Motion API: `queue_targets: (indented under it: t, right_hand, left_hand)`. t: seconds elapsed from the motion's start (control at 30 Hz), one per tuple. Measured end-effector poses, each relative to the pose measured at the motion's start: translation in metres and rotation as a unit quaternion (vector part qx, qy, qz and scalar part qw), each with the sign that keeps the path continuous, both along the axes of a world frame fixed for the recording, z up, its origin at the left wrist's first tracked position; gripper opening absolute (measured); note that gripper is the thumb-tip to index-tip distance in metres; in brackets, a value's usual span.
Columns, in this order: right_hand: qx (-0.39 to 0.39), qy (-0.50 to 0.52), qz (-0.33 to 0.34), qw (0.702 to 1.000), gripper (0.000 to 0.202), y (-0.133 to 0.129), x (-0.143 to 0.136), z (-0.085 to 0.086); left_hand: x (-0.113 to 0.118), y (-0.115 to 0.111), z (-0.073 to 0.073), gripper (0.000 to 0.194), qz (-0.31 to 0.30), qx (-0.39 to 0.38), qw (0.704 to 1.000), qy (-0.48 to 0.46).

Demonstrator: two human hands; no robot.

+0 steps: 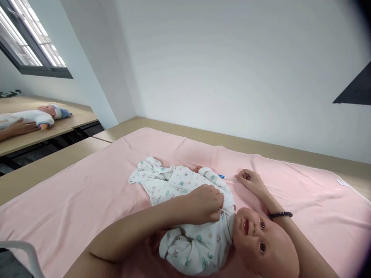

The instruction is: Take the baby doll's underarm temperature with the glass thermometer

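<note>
A baby doll point(265, 235) lies on its back, its head toward the lower right, dressed in a white printed romper point(199, 247). My left hand point(204, 204) is closed above the doll's chest. A thin white strip point(222, 209) shows at its fingers; whether it is a tie of the garment I cannot tell. Beyond the doll's shoulder, my right hand point(251, 179) pinches one end of a slim clear stick with a blue tip point(222, 176), thermometer-like in shape. That stick lies close to the doll's sleeved far arm point(208, 174).
A pink blanket point(95, 173) covers much of the wooden table point(290, 150), which stands against a white wall. At the left, another person's hand point(21, 127) rests by a second doll point(43, 115) on another table. A white curved bar point(26, 247) sits at the lower left.
</note>
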State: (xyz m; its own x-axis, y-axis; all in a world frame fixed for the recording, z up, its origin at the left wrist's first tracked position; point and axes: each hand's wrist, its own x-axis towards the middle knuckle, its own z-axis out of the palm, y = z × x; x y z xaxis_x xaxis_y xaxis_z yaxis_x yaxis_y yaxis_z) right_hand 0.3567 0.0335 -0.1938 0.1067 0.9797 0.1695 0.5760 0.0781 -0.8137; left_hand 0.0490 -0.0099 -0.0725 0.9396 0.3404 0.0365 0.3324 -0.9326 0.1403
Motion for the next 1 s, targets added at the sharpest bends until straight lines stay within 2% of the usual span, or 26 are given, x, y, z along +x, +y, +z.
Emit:
queue_targets:
  t: [0.13, 0.27, 0.4, 0.6, 0.8, 0.9, 1.0]
  right_hand:
    - [-0.001, -0.006, 0.003, 1.0, 0.041, -0.001, 0.001, 0.0]
    - [-0.004, -0.005, 0.005, 1.0, 0.042, -0.001, 0.003, -0.001]
    - [-0.008, -0.004, 0.012, 1.0, 0.043, -0.002, 0.004, 0.001]
    - [-0.005, -0.004, 0.006, 1.0, 0.044, -0.005, 0.002, 0.005]
    - [-0.017, -0.008, 0.008, 1.0, 0.047, -0.005, 0.001, 0.005]
    - [-0.037, -0.015, 0.034, 0.999, 0.048, -0.007, 0.002, 0.021]
    - [-0.064, -0.029, 0.081, 0.994, 0.043, -0.019, -0.004, 0.058]
  left_hand:
    - [0.001, -0.002, -0.009, 0.009, -0.016, 0.08, 0.997, 0.011]
    - [-0.001, -0.003, -0.015, 0.005, -0.018, 0.117, 0.992, -0.046]
    - [-0.003, -0.001, -0.016, 0.004, -0.017, 0.115, 0.99, -0.075]
    - [-0.004, 0.006, -0.015, 0.003, -0.025, 0.036, 0.998, -0.055]
    - [-0.003, -0.005, -0.01, 0.018, -0.019, 0.129, 0.991, 0.019]
    - [-0.001, -0.008, -0.015, 0.016, -0.026, 0.181, 0.983, -0.001]
    - [0.005, -0.005, -0.026, 0.016, -0.041, 0.245, 0.967, -0.049]
